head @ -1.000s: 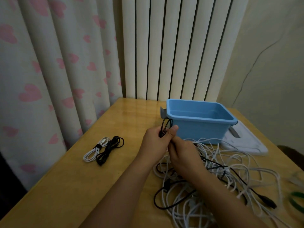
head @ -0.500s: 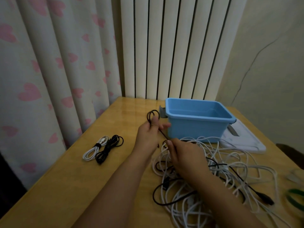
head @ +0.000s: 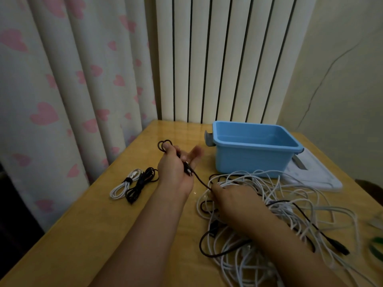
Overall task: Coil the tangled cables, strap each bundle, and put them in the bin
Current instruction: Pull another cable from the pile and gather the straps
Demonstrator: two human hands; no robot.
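My left hand [head: 176,164] is raised above the table and holds a small coil of black cable [head: 164,144], its loops poking out past my fingers. From that hand the black cable runs down and right to my right hand [head: 230,196], which pinches it at the edge of a tangled pile of white and black cables [head: 290,206]. A blue plastic bin [head: 251,149] stands behind the pile; I see nothing inside it. Two strapped bundles, one white [head: 122,185] and one black [head: 141,184], lie side by side at the left.
The wooden table [head: 103,235] ends close at the left, beside a heart-print curtain [head: 51,90]. A white lid [head: 315,175] lies to the right of the bin. Green items [head: 376,245] lie at the right edge of the view.
My left hand moved left, away from the bin, carrying the black coil. My right hand slid down and right along the cable towards the pile, so a stretch of cable now spans between them.
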